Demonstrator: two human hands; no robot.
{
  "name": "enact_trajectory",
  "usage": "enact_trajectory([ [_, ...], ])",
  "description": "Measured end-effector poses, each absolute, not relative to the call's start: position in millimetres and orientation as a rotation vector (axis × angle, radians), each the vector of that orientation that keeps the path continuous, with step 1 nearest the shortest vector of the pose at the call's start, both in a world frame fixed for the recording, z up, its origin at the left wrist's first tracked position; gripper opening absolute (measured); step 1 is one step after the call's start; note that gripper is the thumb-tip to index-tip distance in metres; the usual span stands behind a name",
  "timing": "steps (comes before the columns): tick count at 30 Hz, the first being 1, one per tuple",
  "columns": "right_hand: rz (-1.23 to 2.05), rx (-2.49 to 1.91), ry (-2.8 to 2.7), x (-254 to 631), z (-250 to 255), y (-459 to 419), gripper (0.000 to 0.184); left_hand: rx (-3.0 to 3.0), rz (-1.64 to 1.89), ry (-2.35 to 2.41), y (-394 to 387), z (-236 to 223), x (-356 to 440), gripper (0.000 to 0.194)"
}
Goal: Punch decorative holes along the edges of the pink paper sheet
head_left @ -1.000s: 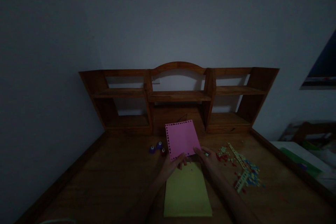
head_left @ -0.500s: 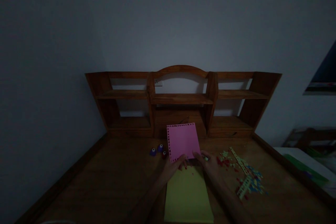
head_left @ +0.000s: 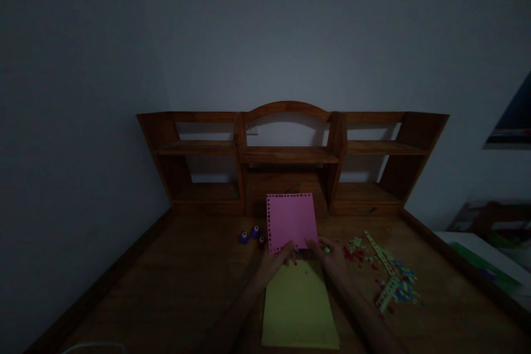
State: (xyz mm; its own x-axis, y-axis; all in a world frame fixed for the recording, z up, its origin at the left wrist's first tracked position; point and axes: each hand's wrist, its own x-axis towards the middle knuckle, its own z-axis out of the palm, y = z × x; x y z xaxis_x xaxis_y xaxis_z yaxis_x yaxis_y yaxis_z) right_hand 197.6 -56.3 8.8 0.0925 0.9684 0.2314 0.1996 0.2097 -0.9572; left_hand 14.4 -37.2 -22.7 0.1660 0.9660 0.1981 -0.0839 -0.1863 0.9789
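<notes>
A square pink sheet of paper point(head_left: 292, 221) is held up above the desk, with small dark punched shapes along its top and left edges. My left hand point(head_left: 281, 257) pinches its lower edge left of the middle. At its lower right corner my right hand point(head_left: 327, 254) grips the sheet, thumb on the front; a small pale and green thing by the right fingers is too small to make out. Below lies a yellow sheet or pad point(head_left: 299, 304) with a few tiny bits near its top edge. Purple craft punches point(head_left: 244, 238) and a dark red one point(head_left: 261, 241) stand left of the pink sheet.
Red, pale green and blue paper scraps point(head_left: 402, 282) lie on the right of the wooden desk point(head_left: 166, 287), with punched yellowish strips point(head_left: 378, 251) among them. A wooden shelf unit point(head_left: 290, 155) stands along the back. A pale cord point(head_left: 93, 346) shows at the front left.
The pink sheet has turned slightly and now sits straighter. Both hands keep hold of it. The whole view has shifted slightly.
</notes>
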Motion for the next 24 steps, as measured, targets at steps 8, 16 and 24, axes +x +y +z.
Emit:
enact_trajectory([
  [8, 0.844, -1.236, -1.36, 198.8, 0.9, -52.5, 0.043, 1.337, 1.233, 0.94, -40.5, -20.3, 16.8, 0.047],
  [16, 0.866, -1.232, -1.332, 197.7, 6.9, -55.2, 0.044, 1.335, 1.229, 0.899, -40.5, -21.2, 18.7, 0.049],
  [24, 0.833, -1.229, -1.345, 198.5, 6.1, -54.7, 0.044, 1.307, 1.277, 0.949, -42.4, -19.5, 17.6, 0.047],
])
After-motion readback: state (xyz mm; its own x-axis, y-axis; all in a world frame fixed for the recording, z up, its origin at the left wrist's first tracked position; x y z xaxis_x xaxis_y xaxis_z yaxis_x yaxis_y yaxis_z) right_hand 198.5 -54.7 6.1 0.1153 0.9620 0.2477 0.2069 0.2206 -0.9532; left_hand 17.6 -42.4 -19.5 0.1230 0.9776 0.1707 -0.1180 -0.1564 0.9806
